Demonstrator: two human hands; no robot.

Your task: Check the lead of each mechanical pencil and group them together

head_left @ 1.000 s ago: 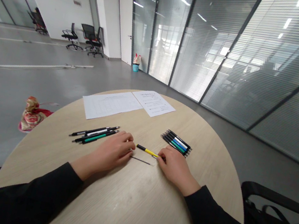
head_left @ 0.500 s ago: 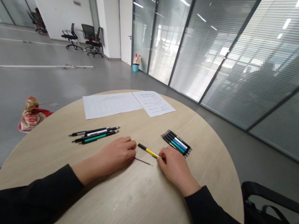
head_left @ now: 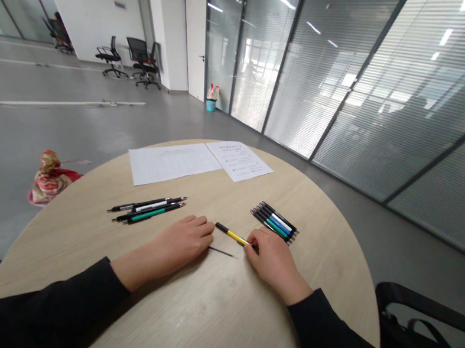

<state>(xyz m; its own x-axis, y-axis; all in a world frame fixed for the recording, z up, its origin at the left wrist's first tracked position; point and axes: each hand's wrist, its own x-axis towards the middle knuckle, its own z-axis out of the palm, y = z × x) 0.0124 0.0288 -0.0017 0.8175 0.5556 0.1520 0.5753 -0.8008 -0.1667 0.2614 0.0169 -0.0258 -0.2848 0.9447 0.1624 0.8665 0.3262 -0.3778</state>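
My right hand (head_left: 272, 257) is closed with its fingertips on one end of a yellow and black pen (head_left: 233, 235). The pen's black end points left, close to the fingers of my left hand (head_left: 188, 239). From under those curled left fingers a thin dark pen refill (head_left: 222, 251) sticks out, its tip towards my right hand. The grip on its hidden end is covered by my fingers. Just beyond my right hand lies a row of several pens (head_left: 274, 222) with black, white, blue and green barrels.
To the left, a looser group of pens (head_left: 147, 209) lies slanted on the round wooden table (head_left: 197, 324). Two printed sheets, a wide one (head_left: 171, 163) and a smaller one (head_left: 239, 161), rest at the far edge. A black chair (head_left: 423, 316) stands at the right.
My left hand has shifted very slightly, with the refill still showing from under its fingers. My right hand and the yellow pen look almost the same.
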